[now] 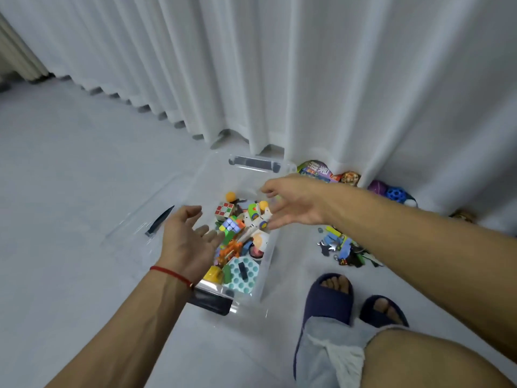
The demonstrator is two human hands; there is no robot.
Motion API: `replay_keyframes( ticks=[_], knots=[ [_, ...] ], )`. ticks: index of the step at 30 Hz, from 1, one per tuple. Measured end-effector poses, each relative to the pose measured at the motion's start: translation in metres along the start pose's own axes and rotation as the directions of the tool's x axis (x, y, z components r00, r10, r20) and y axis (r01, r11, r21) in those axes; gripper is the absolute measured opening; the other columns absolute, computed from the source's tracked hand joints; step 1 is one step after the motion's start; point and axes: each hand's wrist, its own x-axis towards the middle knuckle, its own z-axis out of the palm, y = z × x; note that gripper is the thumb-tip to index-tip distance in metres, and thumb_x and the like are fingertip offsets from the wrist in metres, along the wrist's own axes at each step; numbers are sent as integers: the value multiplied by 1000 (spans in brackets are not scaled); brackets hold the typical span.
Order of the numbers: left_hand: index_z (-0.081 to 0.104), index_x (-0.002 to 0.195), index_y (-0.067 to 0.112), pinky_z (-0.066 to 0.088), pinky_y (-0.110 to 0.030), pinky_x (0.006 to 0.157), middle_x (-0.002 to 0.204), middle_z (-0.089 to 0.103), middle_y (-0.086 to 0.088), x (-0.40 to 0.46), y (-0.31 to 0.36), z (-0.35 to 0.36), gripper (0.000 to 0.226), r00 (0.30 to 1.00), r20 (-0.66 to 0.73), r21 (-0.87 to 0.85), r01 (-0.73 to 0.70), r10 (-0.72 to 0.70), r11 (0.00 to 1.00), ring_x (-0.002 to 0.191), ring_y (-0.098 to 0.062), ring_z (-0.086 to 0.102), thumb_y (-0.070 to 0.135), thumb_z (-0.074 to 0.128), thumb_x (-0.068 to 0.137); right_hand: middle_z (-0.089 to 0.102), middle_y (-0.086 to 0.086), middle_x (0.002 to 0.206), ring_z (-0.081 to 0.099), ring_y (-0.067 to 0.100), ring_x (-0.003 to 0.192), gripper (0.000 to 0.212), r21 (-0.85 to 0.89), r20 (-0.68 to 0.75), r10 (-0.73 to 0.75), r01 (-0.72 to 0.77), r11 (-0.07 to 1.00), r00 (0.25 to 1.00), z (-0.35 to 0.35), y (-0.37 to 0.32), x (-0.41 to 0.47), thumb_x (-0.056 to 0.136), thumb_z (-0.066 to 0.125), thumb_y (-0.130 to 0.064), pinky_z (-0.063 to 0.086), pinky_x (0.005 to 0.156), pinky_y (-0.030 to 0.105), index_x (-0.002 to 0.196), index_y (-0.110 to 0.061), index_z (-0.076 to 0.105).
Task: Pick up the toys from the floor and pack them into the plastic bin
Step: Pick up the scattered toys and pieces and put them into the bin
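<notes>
Both hands, left hand [190, 242] and right hand [293, 203], are held over the plastic bin [260, 275], each grip loosely spread and empty, presumably after toys [237, 231] were released.

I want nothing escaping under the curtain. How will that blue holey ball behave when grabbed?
The blue ball looks round, so a nudge would probably roll it. Its holes suggest it is light and easy to hook. It sits by the curtain, where it could slip underneath.
</notes>
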Motion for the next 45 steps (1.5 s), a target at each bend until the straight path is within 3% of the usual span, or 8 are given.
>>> replay_keyframes(
  ticks=[4, 9, 12, 16, 21, 30, 38, 45],
  knots=[
    [60, 114, 10, 47, -42, 105, 121, 50, -13, 10, -39, 32, 25, 988, 155, 131, 7, -27, 991, 105, -30, 58, 17, 56, 90, 61, 19, 117, 57, 28, 92, 34, -192, -188, -1, -35, 981, 982, -86, 22, -11, 95, 62, -25, 54, 97, 53, 122, -6, 60],
    [63, 121, 8, 52, -44, 99, 118, 58, -14, 36, -139, 85, 29, 954, 243, 424, 60, -177, 904, 114, -29, 60, 18, 55, 95, 63, 13, 89, 59, 25, 76, 19, -329, -481, 51, -234, 915, 875, -213, 102, -35, 94, 58, -18, 54, 65, 35, 100, 0, 63],
    [65, 116, 7, 56, -39, 83, 101, 58, -13, 66, -203, 102, 24, 946, 214, 605, 68, -244, 793, 91, -27, 59, 13, 55, 95, 64, 18, 104, 63, 32, 90, 21, -408, -560, 92, -371, 834, 823, -264, 165, -41, 99, 53, -20, 56, 72, 40, 102, -2, 63],
    [65, 111, 9, 59, -40, 77, 90, 63, -9, 124, -272, 100, 22, 971, 168, 874, -69, -168, 480, 77, -24, 59, 8, 60, 89, 63, 12, 117, 61, 30, 101, 27, -614, -531, 45, -421, 668, 846, -292, 235, -18, 96, 60, -25, 52, 85, 39, 121, -15, 60],
    [56, 128, 19, 36, -21, 79, 114, 52, -6, 179, -320, 90, 51, 864, 490, 837, -503, -112, -217, 95, -20, 52, 20, 71, 80, 53, 6, 132, 53, 27, 117, 47, -822, -374, -225, -209, 530, 900, -278, 286, 49, 92, 64, -30, 49, 94, 44, 137, -24, 50],
    [37, 138, 21, 55, -41, 68, 133, 37, -9, 222, -369, 92, 91, 727, 685, 588, -585, -40, -558, 113, -30, 44, 53, 81, 65, 39, 13, 141, 42, 37, 122, 63, -951, -270, -415, -174, 255, 869, -266, 271, 145, 81, 67, -2, 45, 84, 46, 136, -22, 43],
    [48, 128, 16, 53, -41, 60, 126, 45, -12, 225, -371, 93, 58, 698, 713, 520, -594, -72, -613, 98, -33, 56, 33, 75, 80, 56, 17, 108, 56, 39, 104, 31, -928, -275, -440, -115, 355, 855, -277, 277, 160, 83, 61, 4, 47, 77, 45, 111, -8, 62],
    [63, 121, 19, 50, -36, 63, 116, 53, -7, 228, -365, 91, 40, 687, 723, 558, -642, -71, -525, 95, -29, 58, 15, 69, 82, 71, 8, 83, 67, 28, 76, 14, -510, -634, -423, 61, 858, 647, -290, 286, 136, 89, 66, -13, 57, 72, 43, 99, -14, 76]
  ],
)
